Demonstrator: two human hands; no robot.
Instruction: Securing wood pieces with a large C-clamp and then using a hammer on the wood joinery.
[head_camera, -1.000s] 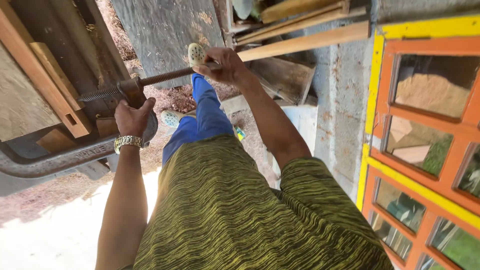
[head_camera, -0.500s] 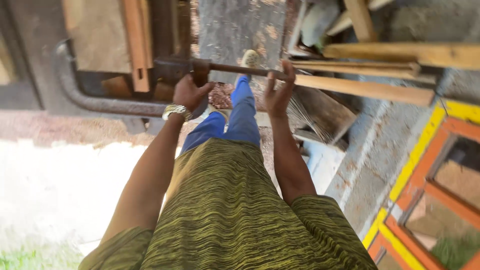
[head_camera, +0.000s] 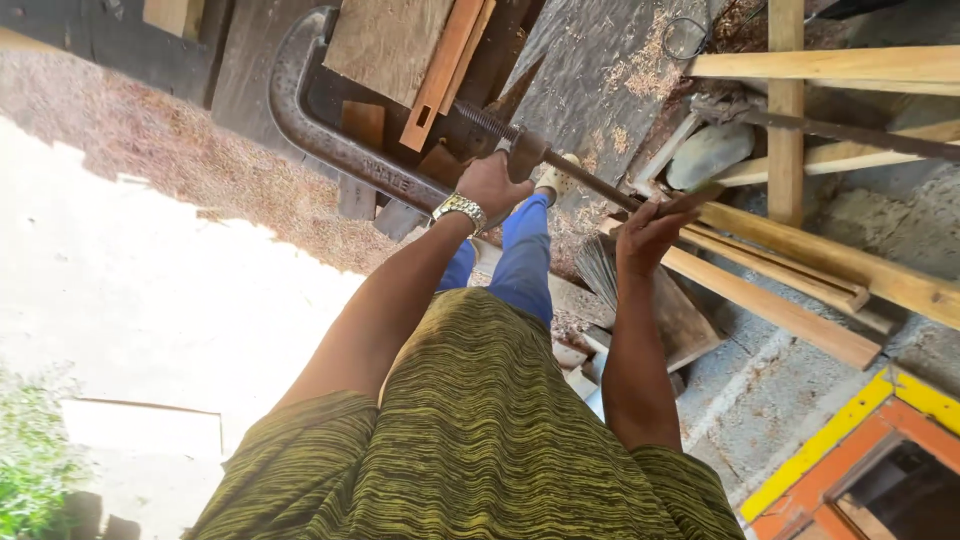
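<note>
Both hands are working a large rusty iron C-clamp (head_camera: 340, 140) that is lying across the upper middle of the frame, its curved frame sweeping toward the upper left. The left hand (head_camera: 490, 183) (a metal watch (head_camera: 460, 210) is sitting on that wrist) is closing around the hub where the threaded screw (head_camera: 485, 122) meets the long turning bar (head_camera: 590, 182). The right hand (head_camera: 648, 228) is wrapping its fingers round the far end of that bar, right of centre, so both hands are gripping, neither lying open.

Several wooden boards (head_camera: 420, 50) are sitting between the clamp's jaws at the top centre, on a dusty workbench (head_camera: 610, 70) strewn with shavings. More timber lengths (head_camera: 800, 270) are stretching off toward the right edge, and an orange and yellow window frame (head_camera: 860, 450) is showing in the lower right corner.

To tighten well, it is probably worth keeping the screw square to the boards, pulling the bar end smoothly with the right hand while the left is steadying the hub against wobble. The boards appear slightly angled, so slipping seems the main risk; easing pressure on gradually should be helping them stay aligned.
</note>
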